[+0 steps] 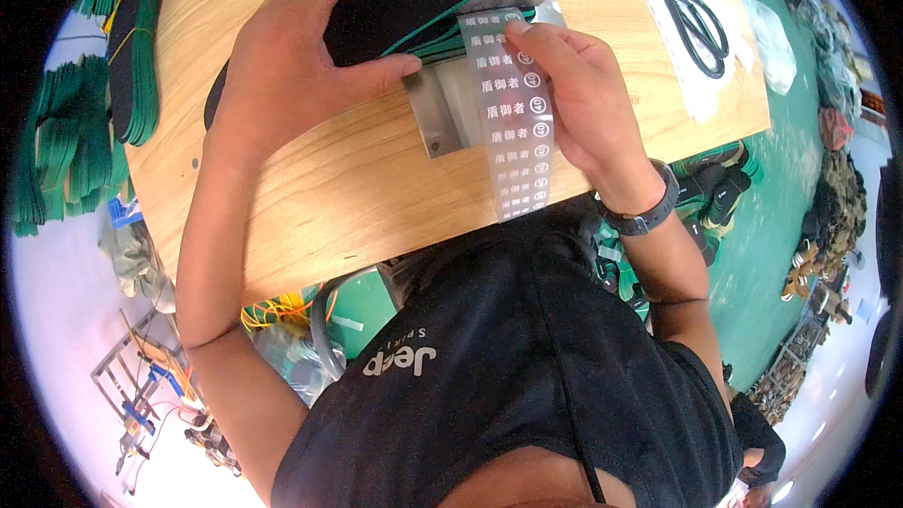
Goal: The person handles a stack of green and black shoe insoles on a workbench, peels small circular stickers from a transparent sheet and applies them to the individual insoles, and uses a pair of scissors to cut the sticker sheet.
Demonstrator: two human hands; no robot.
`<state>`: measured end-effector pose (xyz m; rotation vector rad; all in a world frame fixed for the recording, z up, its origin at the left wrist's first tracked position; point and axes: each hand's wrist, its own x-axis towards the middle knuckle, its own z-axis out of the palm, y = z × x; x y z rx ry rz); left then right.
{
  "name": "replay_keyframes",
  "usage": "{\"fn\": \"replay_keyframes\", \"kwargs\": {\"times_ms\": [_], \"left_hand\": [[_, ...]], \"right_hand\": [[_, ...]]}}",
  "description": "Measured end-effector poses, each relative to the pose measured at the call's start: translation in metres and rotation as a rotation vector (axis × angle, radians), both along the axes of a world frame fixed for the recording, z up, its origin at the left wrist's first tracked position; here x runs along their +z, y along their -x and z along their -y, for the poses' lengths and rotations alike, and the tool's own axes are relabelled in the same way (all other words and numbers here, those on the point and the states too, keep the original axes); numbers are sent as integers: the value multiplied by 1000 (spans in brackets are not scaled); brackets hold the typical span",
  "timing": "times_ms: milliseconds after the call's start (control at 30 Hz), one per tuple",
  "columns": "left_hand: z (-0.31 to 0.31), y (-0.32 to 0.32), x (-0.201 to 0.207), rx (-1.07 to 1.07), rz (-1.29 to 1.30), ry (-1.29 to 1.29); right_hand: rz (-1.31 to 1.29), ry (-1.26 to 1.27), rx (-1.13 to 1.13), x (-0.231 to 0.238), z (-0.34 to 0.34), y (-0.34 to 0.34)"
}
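A black insole (414,0) with a green edge and white print lies at the far middle of the table, over more green-edged layers. My left hand (292,56) is spread round its near left side and grips it between thumb and fingers. Pinched in my right hand (583,85) is the upper right edge of a long translucent label strip (519,146) with rows of white print. The strip hangs down toward the table's near edge. Under the insole and partly behind the strip sits a flat metal plate (433,120). The tips of the left fingers are hidden.
Black-handled scissors (701,33) rest on white paper (682,85) at the right of the wooden table (320,216). Bundled green-edged insoles (141,56) stand at the left edge. More insoles (720,193) lie below the right edge, and plastic bags (771,47) are beyond it.
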<state>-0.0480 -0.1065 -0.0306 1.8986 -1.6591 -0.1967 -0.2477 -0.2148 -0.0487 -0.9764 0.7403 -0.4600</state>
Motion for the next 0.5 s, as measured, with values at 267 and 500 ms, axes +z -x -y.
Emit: {"fn": "replay_keyframes", "kwargs": {"times_ms": [267,500], "left_hand": [[-1,-7,-5,-38,144,80],[-8,-8,1,60,-25,94]], "right_hand": [[41,194,-2,-11,-1,5],[83,33,-307,2,18,32]]}}
